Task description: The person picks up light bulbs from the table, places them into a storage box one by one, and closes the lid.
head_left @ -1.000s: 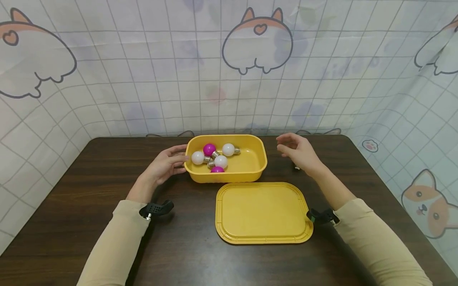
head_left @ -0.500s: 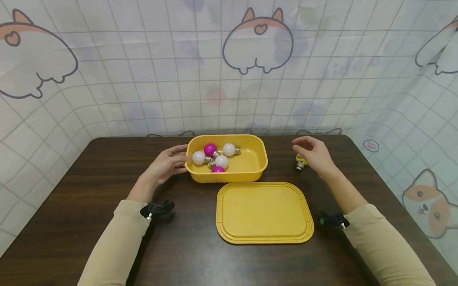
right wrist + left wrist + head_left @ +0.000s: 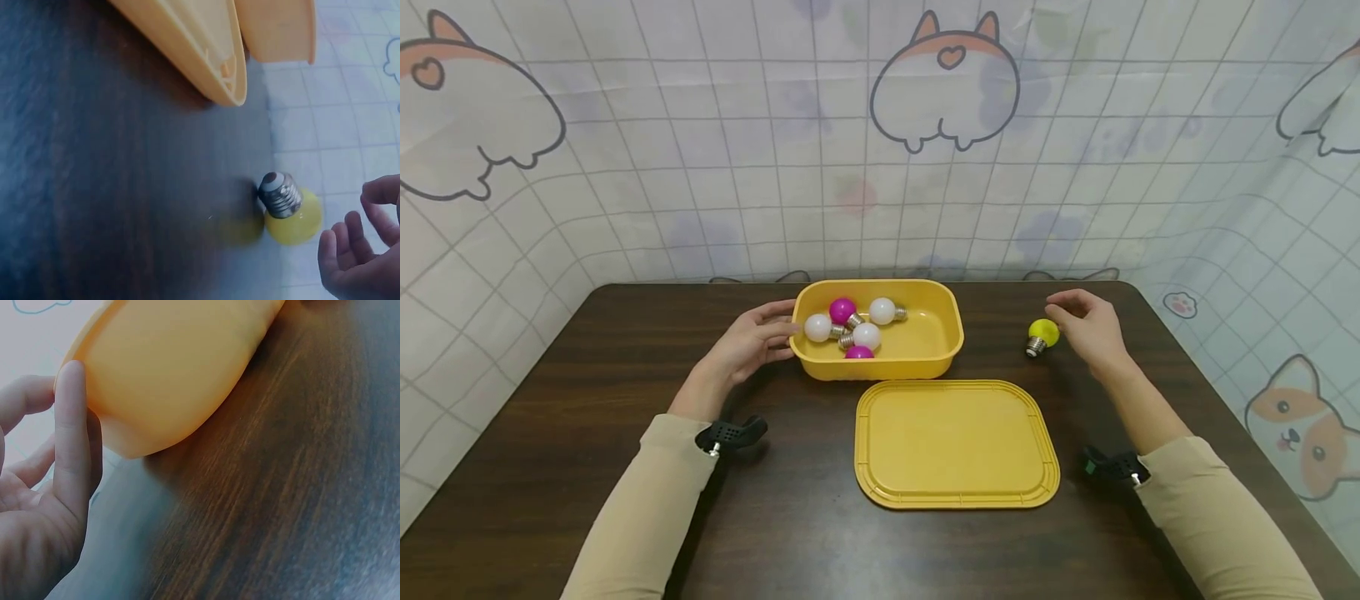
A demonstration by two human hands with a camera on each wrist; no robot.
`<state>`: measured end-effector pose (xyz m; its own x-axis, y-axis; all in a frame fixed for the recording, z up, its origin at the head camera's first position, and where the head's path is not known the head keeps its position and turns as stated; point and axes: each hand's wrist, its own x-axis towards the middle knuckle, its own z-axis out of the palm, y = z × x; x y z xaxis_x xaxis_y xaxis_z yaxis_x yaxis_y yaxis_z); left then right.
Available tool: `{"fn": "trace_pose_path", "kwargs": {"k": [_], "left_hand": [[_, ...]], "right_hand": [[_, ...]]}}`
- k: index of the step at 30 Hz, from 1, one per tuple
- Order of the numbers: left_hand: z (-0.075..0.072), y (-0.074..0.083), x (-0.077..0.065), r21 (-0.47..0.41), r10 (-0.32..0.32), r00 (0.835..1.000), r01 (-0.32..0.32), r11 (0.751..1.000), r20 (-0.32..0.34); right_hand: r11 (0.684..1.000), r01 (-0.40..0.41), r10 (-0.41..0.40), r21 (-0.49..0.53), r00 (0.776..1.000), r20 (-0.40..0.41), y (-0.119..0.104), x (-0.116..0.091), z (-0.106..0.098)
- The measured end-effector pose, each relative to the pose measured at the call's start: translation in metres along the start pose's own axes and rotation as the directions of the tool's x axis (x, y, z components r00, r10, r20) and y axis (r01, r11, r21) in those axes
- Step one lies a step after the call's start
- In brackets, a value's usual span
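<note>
A yellow plastic box (image 3: 925, 365) holds several light bulbs, white ones such as the white bulb (image 3: 882, 311) and magenta ones such as the magenta bulb (image 3: 842, 310). My left hand (image 3: 748, 346) holds the box's left end, fingertips at the rim; the left wrist view shows those fingers (image 3: 70, 425) against its end wall. At the right, a yellow bulb (image 3: 1043, 333) lies on the table, its metal screw base (image 3: 281, 195) toward me. Just right of this bulb hovers my right hand (image 3: 1092, 329), fingers loosely bent with nothing between them.
The flat yellow lid (image 3: 957, 446) lies in front of the box on the dark wooden table (image 3: 790, 517). A white sheet (image 3: 850, 167) with a grid and cartoon dogs hangs behind and along the sides. Black straps sit on both wrists.
My right hand has moved rightward, away from the box and past the yellow bulb, which was mostly hidden and now shows fully. The left hand and the box have stayed in place.
</note>
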<state>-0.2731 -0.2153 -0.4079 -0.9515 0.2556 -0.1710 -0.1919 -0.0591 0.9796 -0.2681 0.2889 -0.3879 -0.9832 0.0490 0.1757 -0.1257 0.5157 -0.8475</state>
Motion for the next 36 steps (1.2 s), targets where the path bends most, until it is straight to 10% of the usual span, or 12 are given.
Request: {"fn": "trace_pose_path", "kwargs": {"k": [13, 36], "left_hand": [[-0.001, -0.001, 0.001, 0.013, 0.005, 1.0, -0.005, 1.0, 0.003], [-0.001, -0.002, 0.002, 0.005, 0.009, 1.0, -0.009, 1.0, 0.005]], "right_hand": [[0.992, -0.117, 0.12, -0.039, 0.988, 0.098, 0.013, -0.003, -0.002], [0.992, -0.05, 0.073, -0.114, 0.975, 0.212, 0.02, 0.0, 0.005]]}}
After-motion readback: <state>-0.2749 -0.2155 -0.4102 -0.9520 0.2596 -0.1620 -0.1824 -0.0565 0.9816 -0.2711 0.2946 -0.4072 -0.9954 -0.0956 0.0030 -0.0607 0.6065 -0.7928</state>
